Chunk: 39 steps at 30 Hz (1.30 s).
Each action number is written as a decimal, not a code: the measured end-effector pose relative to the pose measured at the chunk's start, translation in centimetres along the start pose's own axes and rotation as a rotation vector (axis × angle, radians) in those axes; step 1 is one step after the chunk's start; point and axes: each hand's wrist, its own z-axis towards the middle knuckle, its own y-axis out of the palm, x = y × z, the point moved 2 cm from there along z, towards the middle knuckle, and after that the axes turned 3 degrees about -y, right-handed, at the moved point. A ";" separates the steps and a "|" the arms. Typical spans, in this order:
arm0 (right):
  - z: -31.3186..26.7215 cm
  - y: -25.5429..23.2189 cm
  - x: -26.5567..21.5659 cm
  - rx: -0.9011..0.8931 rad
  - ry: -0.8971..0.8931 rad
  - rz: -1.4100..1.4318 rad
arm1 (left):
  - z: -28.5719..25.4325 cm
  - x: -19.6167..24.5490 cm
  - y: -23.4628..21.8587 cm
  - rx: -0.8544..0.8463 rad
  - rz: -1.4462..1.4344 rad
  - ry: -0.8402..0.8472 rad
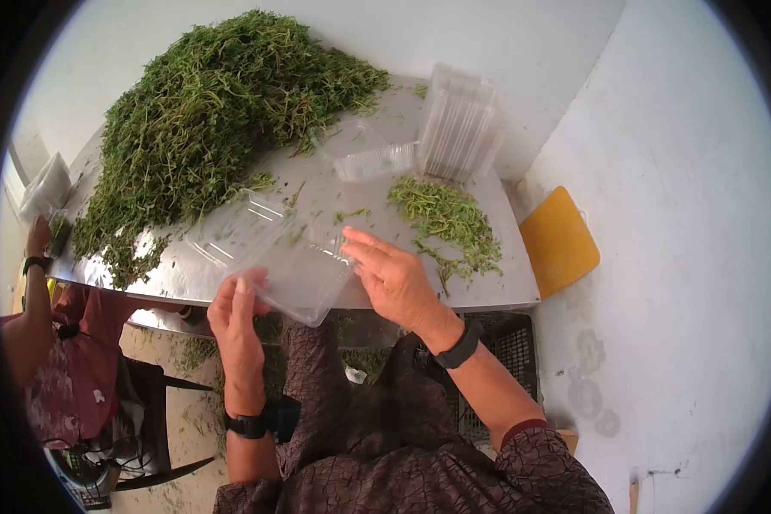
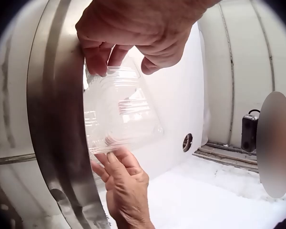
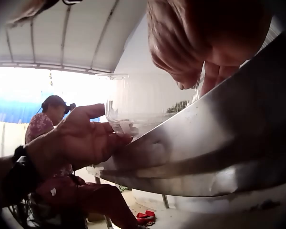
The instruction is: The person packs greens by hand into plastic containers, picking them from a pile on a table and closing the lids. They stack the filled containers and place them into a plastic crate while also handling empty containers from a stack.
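Both hands hold a clear plastic clamshell container (image 1: 308, 278) by opposite sides, over the front edge of the metal table (image 1: 488, 291). Its lid is folded open toward the herb pile. My left hand (image 1: 238, 321) pinches the left edge between thumb and fingers, also visible in the right wrist view, where the container (image 3: 145, 102) stands close to the table edge. On the other side my right hand (image 1: 398, 278) grips the rim; the left wrist view shows this hand (image 2: 126, 186) with its thumb against the plastic. Loose sprigs lie on the table around the container.
A large heap of green herbs (image 1: 214, 111) covers the back left. At the right stand a stack of clear containers (image 1: 461, 120), another container (image 1: 373, 161) and a small herb pile (image 1: 454, 218). A yellow board (image 1: 561, 244) leans by the wall. Another person (image 1: 68, 368) sits at left.
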 end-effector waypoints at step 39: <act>-0.5 0.7 2.4 0.261 0.156 0.046 | -0.4 -1.1 2.7 0.231 -0.080 0.109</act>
